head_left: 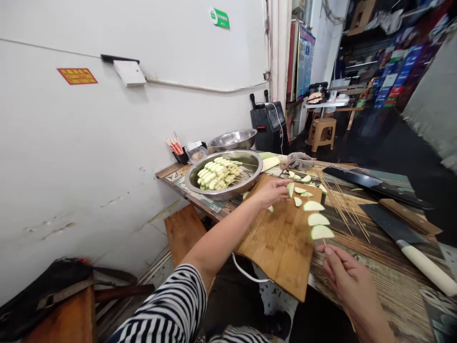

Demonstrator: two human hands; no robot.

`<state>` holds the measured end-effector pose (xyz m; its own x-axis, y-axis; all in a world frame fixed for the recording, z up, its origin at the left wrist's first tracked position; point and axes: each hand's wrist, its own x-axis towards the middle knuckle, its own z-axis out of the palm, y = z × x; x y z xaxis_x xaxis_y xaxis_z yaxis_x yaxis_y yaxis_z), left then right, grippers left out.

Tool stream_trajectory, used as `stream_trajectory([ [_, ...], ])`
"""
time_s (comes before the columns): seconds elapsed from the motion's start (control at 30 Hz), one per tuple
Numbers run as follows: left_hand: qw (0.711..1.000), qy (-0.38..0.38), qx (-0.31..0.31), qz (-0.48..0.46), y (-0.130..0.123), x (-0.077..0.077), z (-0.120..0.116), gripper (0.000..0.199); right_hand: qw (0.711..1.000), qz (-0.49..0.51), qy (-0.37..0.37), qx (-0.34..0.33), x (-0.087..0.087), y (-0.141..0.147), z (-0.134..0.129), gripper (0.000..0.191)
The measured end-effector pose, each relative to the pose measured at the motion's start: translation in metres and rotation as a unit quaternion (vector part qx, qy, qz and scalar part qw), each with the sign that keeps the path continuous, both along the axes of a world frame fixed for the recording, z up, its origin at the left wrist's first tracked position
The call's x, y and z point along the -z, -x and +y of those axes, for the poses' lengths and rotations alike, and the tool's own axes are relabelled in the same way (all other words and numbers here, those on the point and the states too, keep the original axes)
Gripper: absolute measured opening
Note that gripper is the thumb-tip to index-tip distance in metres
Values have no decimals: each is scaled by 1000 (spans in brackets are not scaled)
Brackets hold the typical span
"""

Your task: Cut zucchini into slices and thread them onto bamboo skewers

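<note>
Red and yellow mark a small notice [77, 76] on the wall, its characters too blurred to read; a green sticker [220, 18] higher up carries white print, also illegible, and so does the blue poster [305, 62] beyond. Lettering on the wood-patterned table [385, 276] is too small to make out. The right hand [352, 281] pinches a skewer [324, 242] that bears three pale, green-rimmed slices, just off the right edge of the cutting board [282, 243]. The left hand [274, 193] reaches over the board's far part, fingertips at a loose slice [291, 190]; whether they grip it I cannot tell. The left forearm hides part of the board's left side. A steel bowl [228, 195] of filled skewers crowds the far left. Bare skewers [337, 205] lie between the board and a cleaver [391, 223]; a grey cloth [300, 161] sits farther back.
</note>
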<state>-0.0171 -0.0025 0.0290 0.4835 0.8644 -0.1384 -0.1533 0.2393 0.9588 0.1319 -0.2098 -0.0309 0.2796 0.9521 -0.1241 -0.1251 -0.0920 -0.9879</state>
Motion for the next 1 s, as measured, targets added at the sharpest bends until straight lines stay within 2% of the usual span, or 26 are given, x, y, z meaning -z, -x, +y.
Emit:
stream_trajectory([
  [0.07,995,60,42,-65,18,-5,-14,26,1000,-17,5,-20,-2,9,1,55],
  [0.1,992,77,44,-90,27,-7,-19,24,999,-26,8,-32,-1,13,1,56],
  [0.23,988,99,11,-121,55,-5,-29,21,995,-56,19,-74,3,25,2,57],
  [0.43,987,106,-46,-116,76,6,-38,7,989,-106,28,-100,-1,39,3,58],
  [0.5,983,116,-65,-130,80,8,-40,3,986,-123,29,-105,-4,43,2,58],
  [0.7,964,183,-95,-167,80,8,-42,14,985,-136,20,-105,0,46,0,53],
  [0.9,967,175,-127,-132,77,8,-41,18,982,-150,22,-115,0,45,0,54],
  [1.0,971,168,-118,-122,75,10,-41,14,983,-146,22,-113,0,46,0,52],
])
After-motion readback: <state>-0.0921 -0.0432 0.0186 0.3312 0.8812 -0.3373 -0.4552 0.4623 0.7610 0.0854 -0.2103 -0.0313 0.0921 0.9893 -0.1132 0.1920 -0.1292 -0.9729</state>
